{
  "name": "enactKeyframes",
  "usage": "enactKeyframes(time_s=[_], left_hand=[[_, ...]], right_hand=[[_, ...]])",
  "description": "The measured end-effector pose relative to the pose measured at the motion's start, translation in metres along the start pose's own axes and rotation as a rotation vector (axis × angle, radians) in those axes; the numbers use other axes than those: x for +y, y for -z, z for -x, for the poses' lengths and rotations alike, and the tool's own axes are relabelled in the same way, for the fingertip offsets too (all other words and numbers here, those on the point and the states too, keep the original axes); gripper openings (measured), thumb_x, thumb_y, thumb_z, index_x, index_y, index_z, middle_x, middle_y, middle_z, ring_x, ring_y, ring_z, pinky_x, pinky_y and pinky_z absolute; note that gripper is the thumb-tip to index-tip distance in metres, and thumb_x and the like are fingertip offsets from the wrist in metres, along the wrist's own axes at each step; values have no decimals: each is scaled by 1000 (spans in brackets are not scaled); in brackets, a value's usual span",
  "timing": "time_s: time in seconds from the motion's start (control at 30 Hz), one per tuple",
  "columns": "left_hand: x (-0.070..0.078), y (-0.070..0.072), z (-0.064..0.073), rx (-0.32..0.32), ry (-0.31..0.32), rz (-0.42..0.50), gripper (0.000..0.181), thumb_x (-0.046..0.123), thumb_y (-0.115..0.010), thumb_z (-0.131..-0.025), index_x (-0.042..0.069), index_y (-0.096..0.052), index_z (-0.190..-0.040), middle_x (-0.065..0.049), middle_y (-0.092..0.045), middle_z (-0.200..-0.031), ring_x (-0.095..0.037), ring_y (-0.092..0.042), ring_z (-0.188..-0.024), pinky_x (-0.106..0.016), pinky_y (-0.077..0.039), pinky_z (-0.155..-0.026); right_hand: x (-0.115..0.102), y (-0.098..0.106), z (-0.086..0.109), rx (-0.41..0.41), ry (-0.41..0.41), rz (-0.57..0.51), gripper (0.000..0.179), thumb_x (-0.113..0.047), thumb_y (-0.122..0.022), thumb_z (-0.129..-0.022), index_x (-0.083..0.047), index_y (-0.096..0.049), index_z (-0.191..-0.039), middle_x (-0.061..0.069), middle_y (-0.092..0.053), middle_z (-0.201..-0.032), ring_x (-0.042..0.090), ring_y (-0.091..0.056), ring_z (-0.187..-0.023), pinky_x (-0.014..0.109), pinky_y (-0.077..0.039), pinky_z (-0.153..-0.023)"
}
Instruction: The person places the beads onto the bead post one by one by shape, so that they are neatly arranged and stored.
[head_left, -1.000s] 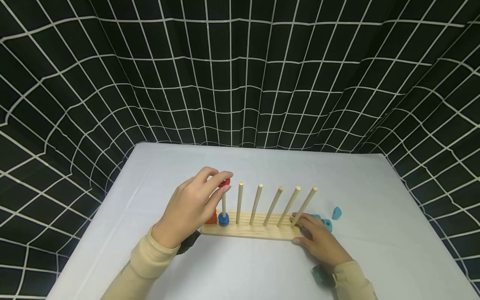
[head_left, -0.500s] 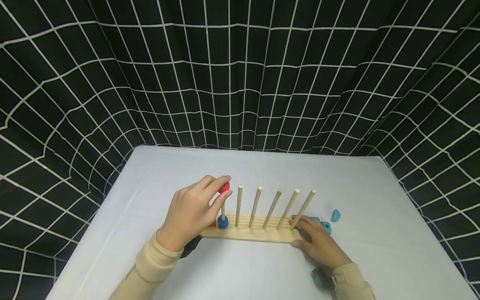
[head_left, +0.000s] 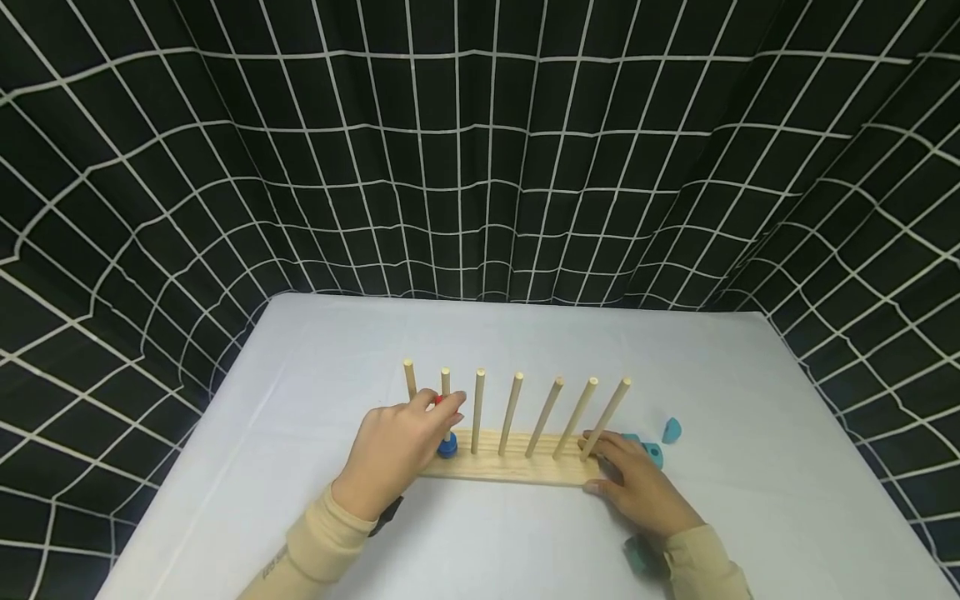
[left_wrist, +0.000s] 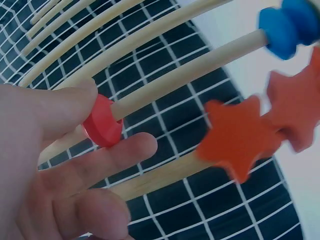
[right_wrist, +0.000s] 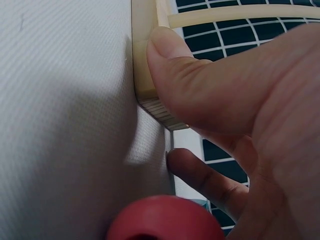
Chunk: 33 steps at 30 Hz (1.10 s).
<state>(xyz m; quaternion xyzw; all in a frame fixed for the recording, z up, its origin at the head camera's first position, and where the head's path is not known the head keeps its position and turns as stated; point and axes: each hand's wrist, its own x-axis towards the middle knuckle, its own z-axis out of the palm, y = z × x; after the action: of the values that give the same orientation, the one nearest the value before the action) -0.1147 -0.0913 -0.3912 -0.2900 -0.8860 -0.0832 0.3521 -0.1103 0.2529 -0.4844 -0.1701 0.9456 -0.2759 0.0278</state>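
Observation:
A wooden peg board [head_left: 510, 468] with a row of upright pegs stands on the table. My left hand [head_left: 393, 442] pinches a red bead [left_wrist: 104, 122] between thumb and finger, around the upper part of the second peg from the left. Blue beads [left_wrist: 280, 32] sit low on that same peg. Orange star beads [left_wrist: 237, 137] are stacked on the leftmost peg, hidden behind my hand in the head view. My right hand [head_left: 637, 483] grips the board's right end, its thumb [right_wrist: 172, 65] on the near edge and its fingers reaching over toward the far side.
Light blue pieces [head_left: 654, 454] lie beyond my right hand, with another blue piece [head_left: 672, 430] farther off. A dark teal piece [head_left: 636, 552] is beside the right wrist. In the right wrist view a red round piece [right_wrist: 165, 217] shows. A gridded black curtain [head_left: 495, 150] surrounds the table.
My left hand has brought the red bead down from the second peg's top, so the peg tip now shows above it. The leftmost peg has come into sight. My right hand stays put.

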Motion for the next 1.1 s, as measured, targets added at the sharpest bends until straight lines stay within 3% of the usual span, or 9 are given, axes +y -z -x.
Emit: enactKeyframes(time_s=[0.17,0.27,0.47,0.67,0.97,1.03,1.1], left_hand=[[3,-10,10,-55,5,-7,19,22,-79,-78,17,-64,-90,1,-57,-70,-6,-44,-39,-20,-33,-34],[4,-16,15,-94,-10,-33,21,14,-81,-74,16,-62,-83,1,-54,-68,-5,-40,-40,-19,-31,-33],[5,-27,25,-139,-36,-79,24,16,-84,-70,16,-60,-73,1,-55,-65,-4,-37,-42,-17,-29,-35],[6,-31,29,-156,-32,-86,18,12,-84,-69,18,-69,-78,0,-62,-69,-9,-49,-43,-20,-35,-35],[9,-29,30,-192,-18,-73,28,10,-85,-68,23,-77,-91,0,-65,-77,-11,-53,-46,-19,-36,-37],[9,-24,29,-226,-20,-46,32,11,-84,-69,24,-76,-96,0,-64,-80,-11,-54,-48,-20,-37,-38],[6,-15,27,-279,-17,39,36,13,-83,-71,24,-73,-103,1,-65,-87,-10,-59,-55,-22,-42,-41]], right_hand=[[0,0,1,-6,0,-8,48,-26,-73,-81,-19,-58,-126,2,-49,-142,35,-39,-133,60,-33,-106],[0,0,1,-5,5,-14,47,-26,-73,-82,-19,-59,-126,2,-48,-142,35,-39,-133,59,-32,-106],[0,0,-1,-4,13,-9,47,-26,-73,-82,-19,-59,-126,2,-48,-142,35,-39,-133,58,-33,-106],[1,-1,-1,11,39,0,47,-27,-74,-82,-19,-59,-126,2,-49,-141,36,-40,-132,60,-35,-104],[0,0,0,21,42,-1,47,-27,-73,-82,-18,-59,-125,3,-50,-140,37,-42,-131,60,-35,-104],[0,1,0,19,34,1,47,-29,-73,-82,-18,-59,-126,4,-50,-140,37,-41,-131,61,-35,-103],[0,2,1,14,26,4,48,-30,-72,-83,-17,-58,-126,4,-49,-141,38,-41,-131,61,-35,-103]])
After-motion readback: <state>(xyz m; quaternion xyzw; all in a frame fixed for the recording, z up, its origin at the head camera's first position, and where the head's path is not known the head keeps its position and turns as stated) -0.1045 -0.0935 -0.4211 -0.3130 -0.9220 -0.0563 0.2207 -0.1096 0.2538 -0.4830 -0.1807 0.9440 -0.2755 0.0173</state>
